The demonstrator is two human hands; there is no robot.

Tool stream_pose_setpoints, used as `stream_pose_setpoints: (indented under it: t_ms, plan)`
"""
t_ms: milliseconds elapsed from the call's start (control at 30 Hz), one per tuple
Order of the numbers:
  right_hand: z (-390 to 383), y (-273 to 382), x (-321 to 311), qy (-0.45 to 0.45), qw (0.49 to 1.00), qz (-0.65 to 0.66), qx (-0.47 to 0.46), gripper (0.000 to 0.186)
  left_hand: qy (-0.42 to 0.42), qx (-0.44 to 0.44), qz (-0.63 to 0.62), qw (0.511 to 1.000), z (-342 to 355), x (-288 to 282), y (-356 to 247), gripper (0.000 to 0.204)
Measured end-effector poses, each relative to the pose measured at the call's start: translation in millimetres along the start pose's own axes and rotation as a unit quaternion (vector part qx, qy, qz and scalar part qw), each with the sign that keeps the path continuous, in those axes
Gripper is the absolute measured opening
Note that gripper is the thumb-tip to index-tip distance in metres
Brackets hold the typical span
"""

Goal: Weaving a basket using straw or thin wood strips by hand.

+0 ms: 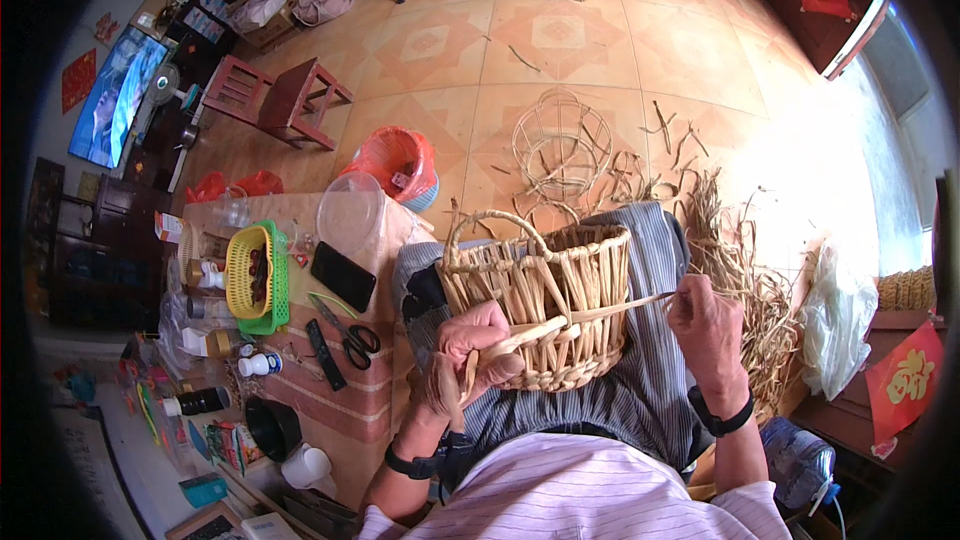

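Observation:
A round basket [590, 270] woven from dried, straw-coloured plant strands rests on my lap, its arched handle [497, 223] on the far left side. My left hand [472, 355] is closed round a thick strand at the basket's near left wall. From there the strand [625, 306] runs across the front of the basket to the right. My right hand [705, 320] pinches its far end, a little apart from the basket's right side, and the strand looks taut. Several uprights and a braided lower band show on the near wall.
To the left, a cloth-covered table [350, 395] bears scissors [358, 340], a phone [343, 277] and a yellow basket [250, 270]. A pile of dried strands [745, 310] lies on the floor at right, near a plastic bag [835, 325]. Ahead are a wire frame [562, 145] and an orange-lined bucket [395, 162].

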State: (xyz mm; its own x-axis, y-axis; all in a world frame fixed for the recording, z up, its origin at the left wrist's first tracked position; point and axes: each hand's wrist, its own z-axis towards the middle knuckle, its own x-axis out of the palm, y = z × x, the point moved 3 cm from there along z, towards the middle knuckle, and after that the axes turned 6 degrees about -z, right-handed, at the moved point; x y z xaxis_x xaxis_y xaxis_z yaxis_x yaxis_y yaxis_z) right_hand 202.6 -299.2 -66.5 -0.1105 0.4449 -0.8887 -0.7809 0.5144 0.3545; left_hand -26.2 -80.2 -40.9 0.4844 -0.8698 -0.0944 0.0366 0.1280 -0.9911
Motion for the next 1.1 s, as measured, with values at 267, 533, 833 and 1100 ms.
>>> stream_pose_setpoints:
  t_ms: [267, 533, 833, 1100]
  plan:
    - [-11, -66, -8, -0.018, 0.989, -0.065, 0.132, 0.021, -0.008, -0.044, 0.185, 0.982, 4, 18, -20, 0.026]
    - [24, 14, -25, 0.023, 0.990, -0.123, -0.065, 0.027, -0.053, 0.001, 0.226, 0.973, 14, 33, -31, 0.022]
    - [35, 38, -12, 0.397, 0.794, 0.452, 0.088, 0.048, -0.036, -0.094, 0.290, 0.952, 21, 40, -31, 0.018]
    - [13, 58, 5, 0.351, 0.799, 0.484, -0.064, 0.021, -0.041, 0.004, 0.371, 0.928, 24, 47, -22, 0.018]
